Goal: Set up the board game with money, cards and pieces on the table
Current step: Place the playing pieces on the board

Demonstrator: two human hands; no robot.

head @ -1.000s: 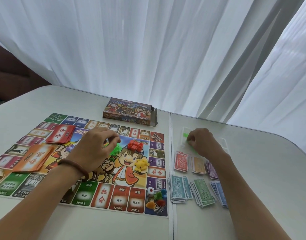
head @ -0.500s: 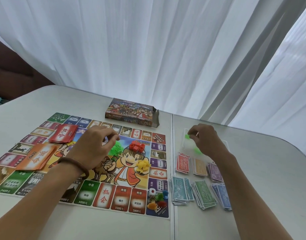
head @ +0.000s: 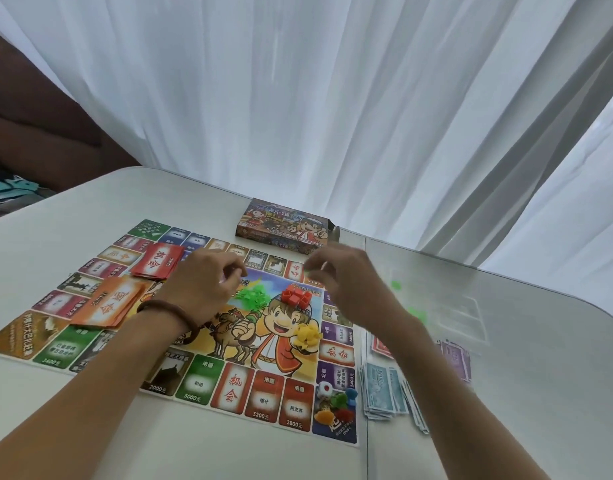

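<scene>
The game board (head: 208, 382) lies flat on the white table. On its middle picture sit small piles of green houses (head: 251, 294), red houses (head: 295, 296) and yellow houses (head: 306, 336). My left hand (head: 204, 285) hovers just left of the green pile, fingers pinched together with nothing visible in them. My right hand (head: 350, 285) is over the board's right side, its fingertips pinched on what looks like a small green piece, blurred. A red card deck (head: 157, 261) and an orange card deck (head: 109, 304) lie on the board's left. Money stacks (head: 381, 389) lie right of the board.
The game box (head: 284, 226) stands behind the board. A clear plastic bag (head: 450, 306) with a few loose green pieces (head: 417, 315) lies at the right. A die (head: 324, 389) and coloured pawns (head: 339, 403) sit on the board's near right corner. White curtains hang behind.
My right hand has left the clear bag and swung left over the board, toward the green pile. My left hand has stayed beside that pile.
</scene>
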